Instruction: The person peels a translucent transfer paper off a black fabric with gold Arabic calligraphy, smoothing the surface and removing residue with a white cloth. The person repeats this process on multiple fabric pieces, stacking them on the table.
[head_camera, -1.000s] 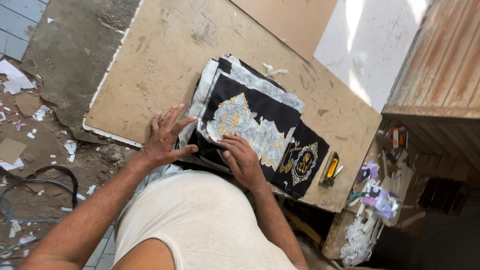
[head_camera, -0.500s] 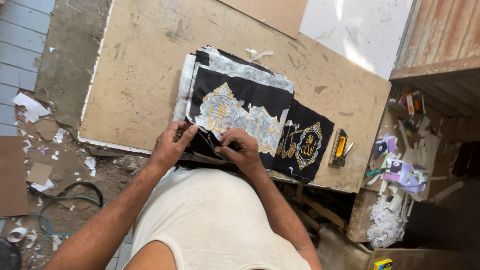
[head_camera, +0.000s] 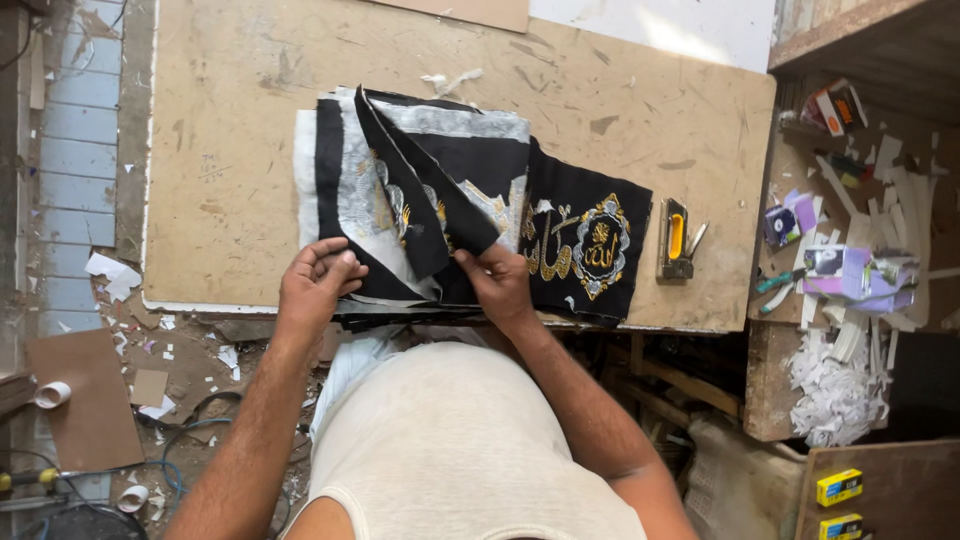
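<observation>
A stack of black cloth pieces (head_camera: 470, 170) with gold and silver embroidery lies on a worn wooden board (head_camera: 230, 150). My left hand (head_camera: 315, 285) pinches the near left edge of the stack. My right hand (head_camera: 497, 280) grips the near edge of the top piece, whose left part is lifted and folded over toward the right. Under it shows silver embroidery (head_camera: 360, 200) on another piece. At the right end of the stack a round gold emblem (head_camera: 600, 245) lies flat.
A staple gun (head_camera: 677, 240) with a yellow insert rests on the board right of the cloth. A cluttered side bench (head_camera: 850, 270) holds small boxes, tools and paper strips. Scraps, cardboard and cables litter the floor (head_camera: 110, 400) at left.
Both hands moved from lying flat on the cloth to gripping its near edge. The top piece has been lifted and folded over. The camera view also shifted.
</observation>
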